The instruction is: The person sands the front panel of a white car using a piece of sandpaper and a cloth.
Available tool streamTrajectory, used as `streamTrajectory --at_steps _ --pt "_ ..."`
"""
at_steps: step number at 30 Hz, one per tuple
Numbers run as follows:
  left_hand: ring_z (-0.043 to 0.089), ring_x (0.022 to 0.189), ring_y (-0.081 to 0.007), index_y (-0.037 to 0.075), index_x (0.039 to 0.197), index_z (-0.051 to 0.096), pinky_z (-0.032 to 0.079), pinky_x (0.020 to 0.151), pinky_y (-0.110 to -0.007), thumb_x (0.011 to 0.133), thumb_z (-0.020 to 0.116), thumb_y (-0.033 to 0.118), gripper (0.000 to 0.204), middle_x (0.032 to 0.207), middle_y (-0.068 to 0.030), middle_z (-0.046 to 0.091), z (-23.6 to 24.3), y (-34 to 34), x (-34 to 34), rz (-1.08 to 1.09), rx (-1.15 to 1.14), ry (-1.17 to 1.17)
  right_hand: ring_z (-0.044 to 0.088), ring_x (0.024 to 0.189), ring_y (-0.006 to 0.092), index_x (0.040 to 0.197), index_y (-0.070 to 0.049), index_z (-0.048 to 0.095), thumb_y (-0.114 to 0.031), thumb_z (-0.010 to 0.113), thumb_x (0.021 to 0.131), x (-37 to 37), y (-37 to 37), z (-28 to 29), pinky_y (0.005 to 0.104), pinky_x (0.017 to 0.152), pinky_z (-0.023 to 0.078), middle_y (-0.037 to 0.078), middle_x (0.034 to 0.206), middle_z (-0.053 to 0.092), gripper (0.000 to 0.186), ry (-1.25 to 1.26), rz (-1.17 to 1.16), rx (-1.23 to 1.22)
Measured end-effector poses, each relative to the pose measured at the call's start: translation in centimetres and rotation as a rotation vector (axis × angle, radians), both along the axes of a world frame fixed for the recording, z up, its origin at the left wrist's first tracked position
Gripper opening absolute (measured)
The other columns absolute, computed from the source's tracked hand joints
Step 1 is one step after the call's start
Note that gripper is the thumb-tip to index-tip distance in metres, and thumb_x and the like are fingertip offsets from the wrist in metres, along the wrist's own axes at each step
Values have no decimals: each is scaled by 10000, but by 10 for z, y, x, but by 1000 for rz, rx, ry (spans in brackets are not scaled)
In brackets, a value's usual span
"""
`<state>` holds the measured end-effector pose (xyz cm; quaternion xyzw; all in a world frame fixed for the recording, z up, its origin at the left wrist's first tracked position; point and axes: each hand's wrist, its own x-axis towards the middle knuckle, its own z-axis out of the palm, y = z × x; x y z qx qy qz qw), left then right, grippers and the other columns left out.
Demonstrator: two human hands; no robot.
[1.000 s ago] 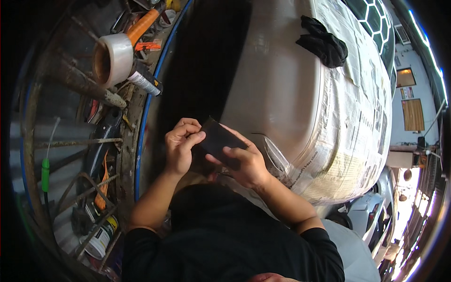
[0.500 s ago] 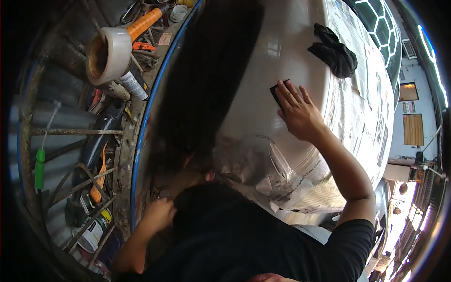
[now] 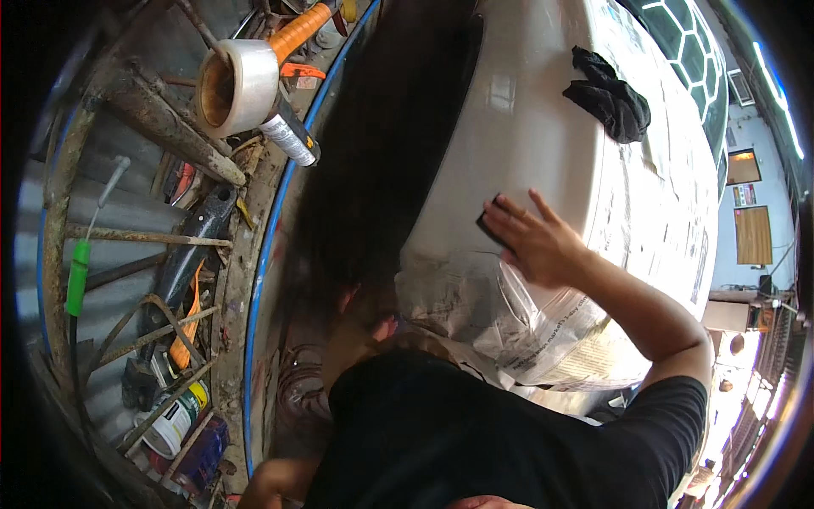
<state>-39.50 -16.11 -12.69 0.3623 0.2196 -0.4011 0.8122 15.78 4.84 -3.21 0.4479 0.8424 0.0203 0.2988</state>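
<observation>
Black and flat, a pad [image 3: 489, 233] lies under the fingers of the right hand [image 3: 534, 242], against a pale, glossy body panel [image 3: 500, 144], between its dark left edge and its newspaper-covered right edge, toward the near end. The right grip is spread flat, fingertips apart and laid over the pad; the hand is slightly blurred. A bent part of the left arm [image 3: 275, 479] shows low down, but its hand is out of sight, so I cannot tell how that grip stands. A crumpled black cloth [image 3: 615, 97] rests at the panel's right edge, on the newspaper [image 3: 657, 212]. Well apart, beyond a blue hose [image 3: 264, 246], stands a roll of clear tape [image 3: 259, 85] beside an orange-wrapped handle [image 3: 298, 32].
</observation>
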Motion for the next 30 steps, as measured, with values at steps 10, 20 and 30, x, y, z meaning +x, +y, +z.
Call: streamTrajectory --at_steps 10,20,30 --pt "664 746 -169 23 954 711 525 617 -334 988 682 448 427 939 -72 746 -71 -26 -35 180 391 593 194 1596 242 1626 -98 301 -411 336 1114 15 88 -5 559 1295 144 90 1713 259 602 -28 -204 337" --pt "664 876 -247 -13 1203 662 534 781 -417 1053 582 403 449 1007 -153 701 -302 6 11 823 861 644 219 1590 262 1639 -88 258 -438 337 1108 90 195 10 588 1273 170 103 1715 253 642 -174 -488 486" --pt "595 1146 -319 63 1188 678 447 966 -478 951 704 304 339 1159 -125 660 -205 220 60 368 2036 -75 124 1610 192 1660 -155 237 -483 300 1109 -12 40 -1 508 1316 58 19 1735 206 644 -132 -245 173"
